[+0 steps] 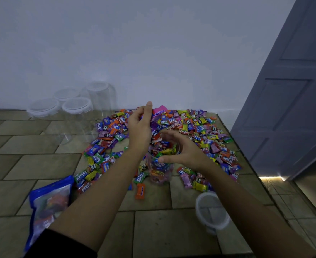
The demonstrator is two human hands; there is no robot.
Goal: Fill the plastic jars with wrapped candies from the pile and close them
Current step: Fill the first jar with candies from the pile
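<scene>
A clear plastic jar (160, 169) stands open on the tiled floor, filled with wrapped candies up to near its rim. My right hand (179, 148) curls round the jar's mouth from the right, thumb on the near side. My left hand (140, 121) is raised just behind and left of the jar, over the pile of wrapped candies (200, 135), and its fingers pinch some purple-wrapped candies. A clear lid (212, 211) lies on the floor at the near right.
Several empty clear jars (77, 116) with lids on stand at the back left against the white wall. A blue-edged plastic bag (47, 203) lies at the near left. A grey door (293, 101) stands on the right.
</scene>
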